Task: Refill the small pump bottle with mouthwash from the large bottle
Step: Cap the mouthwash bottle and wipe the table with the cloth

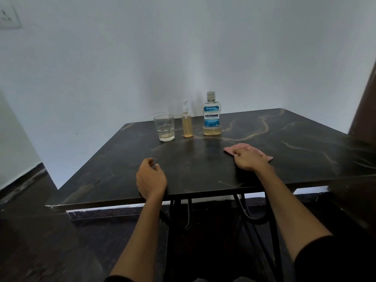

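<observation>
Small pump bottle [187, 123]: is standing upright near the far edge of the table, between the glass and the large bottle, well apart from both hands; its pump cap is sitting on top and amber liquid is filling most of its body.
Large bottle [211, 115]: is standing upright just right of the pump bottle, cap on, a blue and white Listerine Cool Mint label facing the camera; a low band of yellowish liquid is showing at the bottom.
Left hand [150, 178]: is resting near the front edge of the table, fingers loosely curled and holding nothing.
Right hand [248, 158]: is lying palm down on a pink cloth [230, 149], fingers fairly flat and pressing on it rather than gripping it.
Glass [164, 127]: clear, faceted tumbler, is standing left of the pump bottle with a trace of liquid at the base.
Materials: both bottles are looking like clear plastic; the pump head is white; the cloth is lying flat and soft.
Table [284, 151]: dark, glossy, marble-patterned top with tan veins, is sitting on black curved metal legs.
Room: pale plain walls are meeting in a corner behind the table; the floor is dark.
</observation>
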